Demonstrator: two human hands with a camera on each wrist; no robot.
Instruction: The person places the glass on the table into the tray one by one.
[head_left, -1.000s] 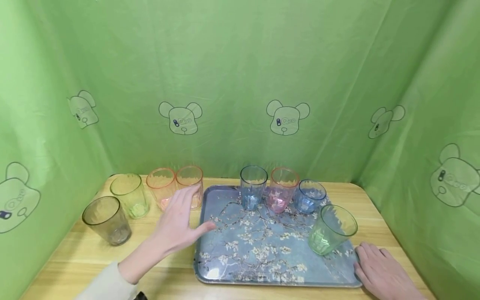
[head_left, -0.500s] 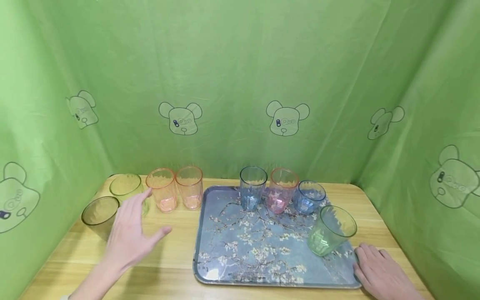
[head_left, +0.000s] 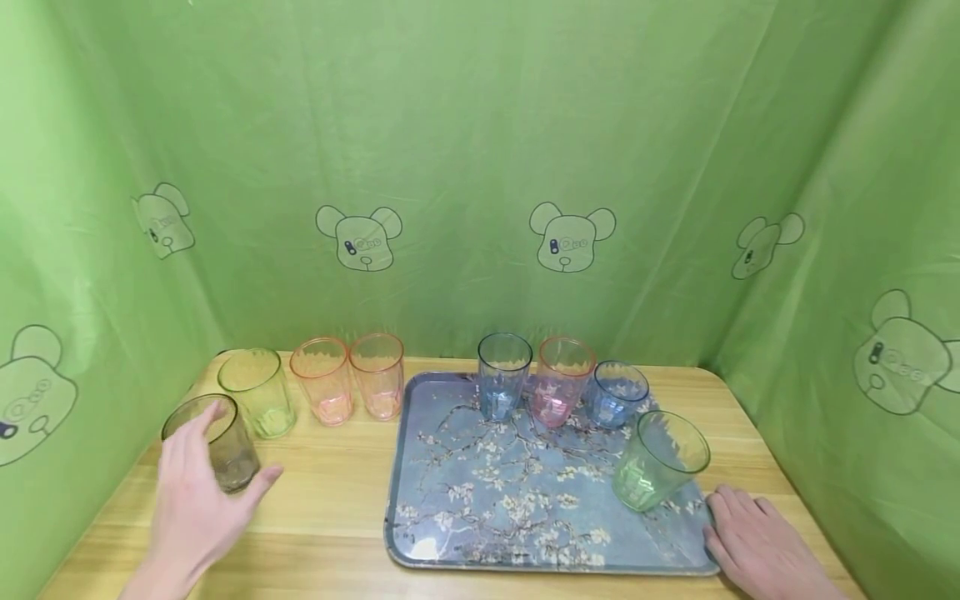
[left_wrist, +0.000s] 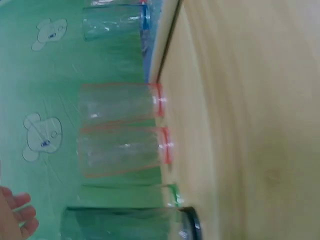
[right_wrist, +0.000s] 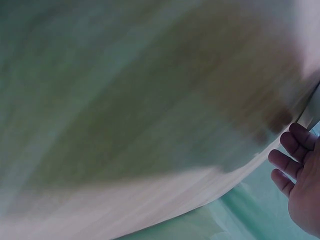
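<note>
My left hand is at the smoky grey glass on the left of the table, thumb spread from the straight fingers and overlapping the glass in the head view. In the left wrist view, fingertips show apart from that grey glass. My right hand rests on the table at the right front corner of a blue blossom-patterned tray, fingers relaxed and holding nothing. Nearest to it, a green glass stands on the tray.
Behind the grey glass stand a yellow-green glass and two orange-pink glasses. Along the tray's back are a tall blue glass, a pink glass and a short blue glass. Green curtains enclose the table.
My left hand has moved left from in front of the orange-pink glasses, past the yellow-green one, to the grey glass. The right hand and the glasses have stayed in place.
</note>
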